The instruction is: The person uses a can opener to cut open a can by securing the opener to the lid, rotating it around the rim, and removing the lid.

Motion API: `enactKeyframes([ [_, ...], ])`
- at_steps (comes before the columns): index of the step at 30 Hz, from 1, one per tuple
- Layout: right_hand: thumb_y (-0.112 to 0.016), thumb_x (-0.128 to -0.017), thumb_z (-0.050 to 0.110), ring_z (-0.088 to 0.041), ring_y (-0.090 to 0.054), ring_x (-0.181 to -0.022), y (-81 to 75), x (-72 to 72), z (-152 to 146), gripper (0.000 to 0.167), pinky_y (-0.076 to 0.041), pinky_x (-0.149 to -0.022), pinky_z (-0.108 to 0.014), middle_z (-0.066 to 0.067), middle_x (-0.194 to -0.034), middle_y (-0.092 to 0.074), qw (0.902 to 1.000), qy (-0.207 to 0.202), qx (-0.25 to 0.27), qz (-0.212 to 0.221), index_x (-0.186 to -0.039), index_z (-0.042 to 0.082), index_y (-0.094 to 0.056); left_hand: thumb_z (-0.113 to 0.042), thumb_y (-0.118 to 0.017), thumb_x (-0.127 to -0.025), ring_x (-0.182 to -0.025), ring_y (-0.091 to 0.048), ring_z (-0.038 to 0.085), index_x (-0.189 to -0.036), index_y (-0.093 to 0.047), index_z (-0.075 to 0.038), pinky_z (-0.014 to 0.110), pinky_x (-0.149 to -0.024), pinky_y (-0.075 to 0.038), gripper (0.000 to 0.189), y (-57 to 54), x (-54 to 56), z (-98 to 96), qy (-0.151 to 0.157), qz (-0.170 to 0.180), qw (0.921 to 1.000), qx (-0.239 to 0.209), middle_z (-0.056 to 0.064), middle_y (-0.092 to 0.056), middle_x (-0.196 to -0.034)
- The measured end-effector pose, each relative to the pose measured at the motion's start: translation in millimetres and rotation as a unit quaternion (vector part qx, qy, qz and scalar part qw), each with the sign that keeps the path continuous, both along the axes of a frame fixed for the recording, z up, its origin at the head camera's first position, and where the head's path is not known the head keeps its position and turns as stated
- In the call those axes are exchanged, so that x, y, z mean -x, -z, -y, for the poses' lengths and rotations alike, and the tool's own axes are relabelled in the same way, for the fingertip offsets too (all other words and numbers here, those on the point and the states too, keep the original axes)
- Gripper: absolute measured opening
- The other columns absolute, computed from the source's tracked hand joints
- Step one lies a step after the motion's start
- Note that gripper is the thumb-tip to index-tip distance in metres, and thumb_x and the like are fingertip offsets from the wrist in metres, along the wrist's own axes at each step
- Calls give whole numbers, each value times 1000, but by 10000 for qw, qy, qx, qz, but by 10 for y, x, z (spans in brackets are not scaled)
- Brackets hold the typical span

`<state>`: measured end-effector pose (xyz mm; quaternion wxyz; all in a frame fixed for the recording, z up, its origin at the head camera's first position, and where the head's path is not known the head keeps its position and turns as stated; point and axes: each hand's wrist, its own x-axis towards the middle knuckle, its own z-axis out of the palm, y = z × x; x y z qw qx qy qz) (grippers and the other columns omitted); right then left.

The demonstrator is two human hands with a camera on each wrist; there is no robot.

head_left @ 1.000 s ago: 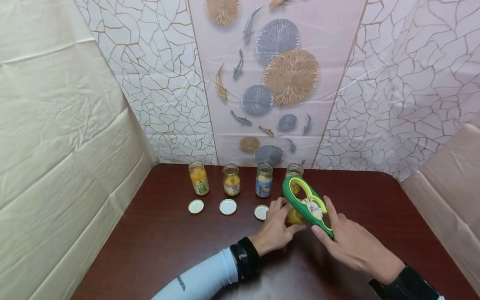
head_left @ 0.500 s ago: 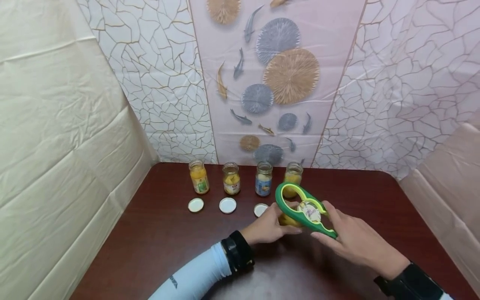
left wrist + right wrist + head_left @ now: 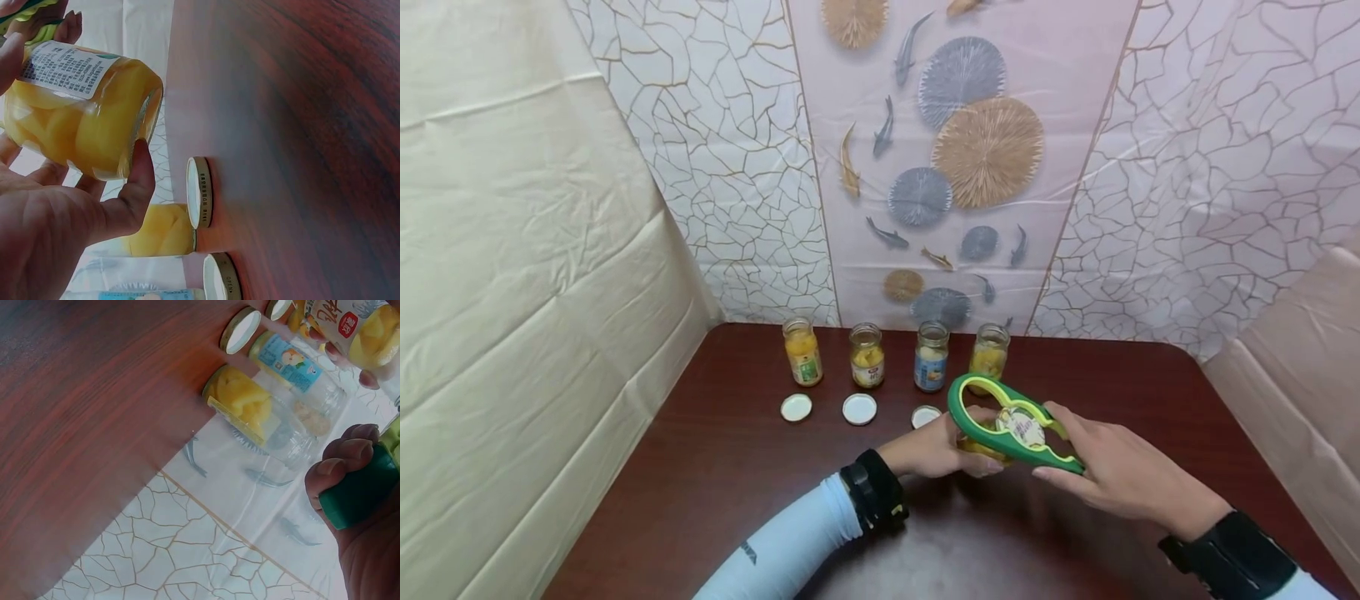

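Note:
My left hand (image 3: 928, 450) grips a glass jar of yellow fruit pieces (image 3: 81, 119), its fingers and thumb round the sides and base. The left wrist view shows this jar raised off the tabletop. A white printed label (image 3: 69, 67) wraps its side. Above it, a green jar opener (image 3: 1033, 455) with a lime toothed inner edge is set around the jar's printed lid (image 3: 1021, 427). Its handle end lies in my right hand (image 3: 1131, 475), fingers curled round it in the right wrist view. The opener covers much of the jar from above.
Along the table's (image 3: 722, 475) back edge stand several lidless jars, one with orange pieces (image 3: 803, 354), one yellow (image 3: 867, 358), one blue-labelled (image 3: 931, 358), and another yellow (image 3: 988, 354). Upturned lids (image 3: 859, 409) lie before them. A patterned cloth (image 3: 917, 250) hangs behind.
Both hands, with the jar and opener, have shifted slightly left and toward me, then nearly stopped. The rear right jar shows more. The opener has turned a little.

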<state>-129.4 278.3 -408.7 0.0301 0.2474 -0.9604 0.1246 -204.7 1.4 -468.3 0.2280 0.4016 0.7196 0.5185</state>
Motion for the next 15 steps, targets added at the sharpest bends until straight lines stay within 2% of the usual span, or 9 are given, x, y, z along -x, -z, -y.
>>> enactKeyframes([
  [5,-74,-96,59,2,-66,-89,4,6,-15,76,-53,-67,-24,7,-109,-72,10000,-29,53,-37,-148,11,-47,-19,-76,-101,-115,-65,-3,-154,-54,-18,20,-105,-51,57,23,11,-1,38,160,9999,-36,3,-68,-141],
  [7,-74,-96,58,2,-64,-88,16,16,-34,76,-52,-67,-24,6,-108,-71,9999,-11,105,-102,-149,11,-46,-21,-76,-101,-116,-64,-3,-153,-56,-21,21,-105,-51,56,47,7,12,-56,127,9999,-2,0,-68,-141],
  [10,-75,-97,55,-1,-61,-86,43,25,-102,76,-50,-66,-25,2,-108,-70,9993,163,236,-234,-151,11,-44,-25,-76,-102,-118,-63,-2,-153,-54,-25,21,-103,-52,56,108,-17,61,-274,81,9996,57,-2,-64,-143],
  [15,-75,-99,48,-11,-61,-85,94,3,-307,81,-47,-64,-29,-9,-108,-70,9961,754,458,-91,-155,5,-36,-26,-78,-100,-123,-62,2,-155,-50,-30,23,-100,-54,62,166,-95,185,-745,198,9970,52,-4,-62,-143],
])
